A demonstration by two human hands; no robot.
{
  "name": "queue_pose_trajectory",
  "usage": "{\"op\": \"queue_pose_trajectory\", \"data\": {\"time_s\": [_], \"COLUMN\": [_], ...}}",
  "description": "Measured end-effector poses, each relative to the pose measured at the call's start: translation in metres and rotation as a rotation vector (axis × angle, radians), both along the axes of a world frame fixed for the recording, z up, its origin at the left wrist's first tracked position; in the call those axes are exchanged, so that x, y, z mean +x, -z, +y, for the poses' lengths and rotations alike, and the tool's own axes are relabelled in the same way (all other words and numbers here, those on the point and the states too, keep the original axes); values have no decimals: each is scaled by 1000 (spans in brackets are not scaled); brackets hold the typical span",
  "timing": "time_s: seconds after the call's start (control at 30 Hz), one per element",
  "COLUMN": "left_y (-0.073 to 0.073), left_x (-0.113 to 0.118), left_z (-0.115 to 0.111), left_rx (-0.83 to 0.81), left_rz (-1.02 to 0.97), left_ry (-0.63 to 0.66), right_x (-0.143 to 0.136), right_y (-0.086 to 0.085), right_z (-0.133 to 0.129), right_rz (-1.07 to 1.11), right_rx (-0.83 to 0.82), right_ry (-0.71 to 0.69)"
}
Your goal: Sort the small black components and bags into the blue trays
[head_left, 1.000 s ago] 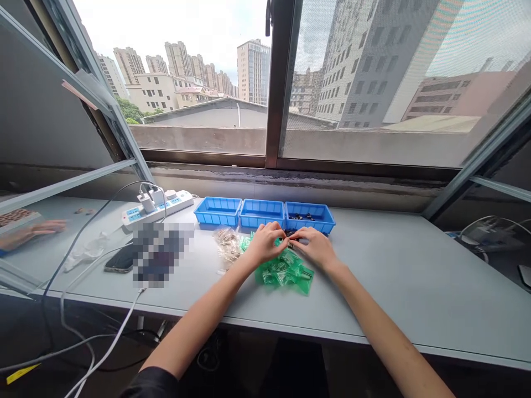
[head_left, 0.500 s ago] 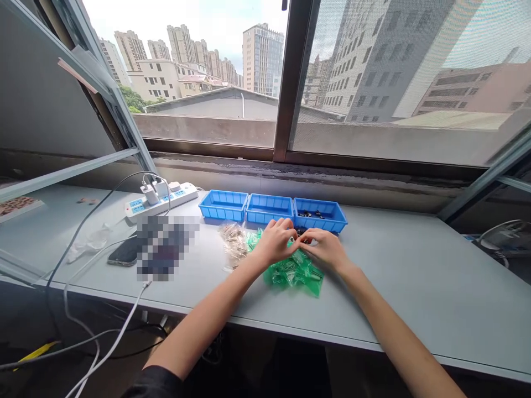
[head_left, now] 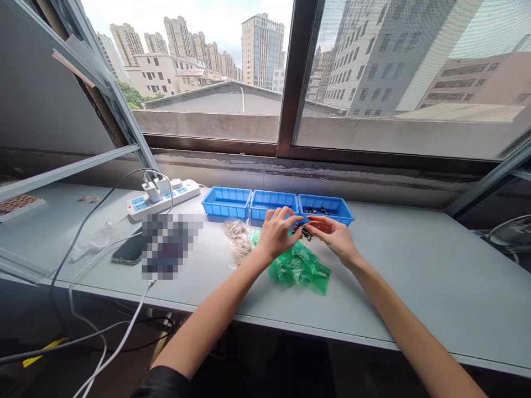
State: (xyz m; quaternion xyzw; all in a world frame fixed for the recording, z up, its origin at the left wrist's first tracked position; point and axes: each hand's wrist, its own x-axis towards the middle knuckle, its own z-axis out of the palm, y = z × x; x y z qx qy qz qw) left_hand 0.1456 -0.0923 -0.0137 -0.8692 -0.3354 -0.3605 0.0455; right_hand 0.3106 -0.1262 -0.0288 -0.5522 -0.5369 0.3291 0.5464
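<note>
In the head view, the left hand (head_left: 276, 235) and the right hand (head_left: 337, 239) meet near the centre of the frame, above the top edge of the green plastic (head_left: 301, 268). The change over the last second is at the tips: both hands' fingers were pressed together at one spot, and now a slim gap separates them, showing small dark pieces (head_left: 306, 233) between. I judge that the shared pinch has loosened. The left thumb and forefinger are curled with a narrow space at their ends; the right ones are drawn close together beside the pieces. Whether either hand grips one cannot be told at this size.

Behind the fingertips, right of centre, the right-hand blue bin (head_left: 327, 202) has similar dark bits inside. A clear bag of pieces (head_left: 238, 237) lies left of the green plastic on the counter (head_left: 373, 304). A co-worker's hand, earlier at the left edge, has gone from the frame.
</note>
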Motion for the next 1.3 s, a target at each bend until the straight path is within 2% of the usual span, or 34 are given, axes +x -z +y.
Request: {"op": "queue_pose_trajectory", "data": {"time_s": [0.13,0.27,0.43,0.6,0.7,0.83,1.1,1.3], "left_y": [0,1,2,2,2,3,10,12], "left_x": [-2,-2,0,1,2,1,-2,-5], "left_z": [1,2,3,3,3,4,11,16], "left_rx": [75,81,-17,-128,-135,-122,80,117], "left_rz": [-46,-111,-226,-299,-313,-322,-163,-70], "left_ry": [68,81,122,154,136,115,17,11], "right_x": [-10,-14,-17,-23,-23,-22,-19,-1], "right_y": [-4,-10,-15,-17,-17,-16,-11,-3], "right_z": [-3,-7,-10,-13,-13,-12,-4,7], "right_rz": [211,379,513,600,591,534,320,343], "right_rx": [-115,-152,-240,-320,-308,-247,-120,-10], "right_ry": [-43,-52,-67,-182,-211,-171,-9,115]}}
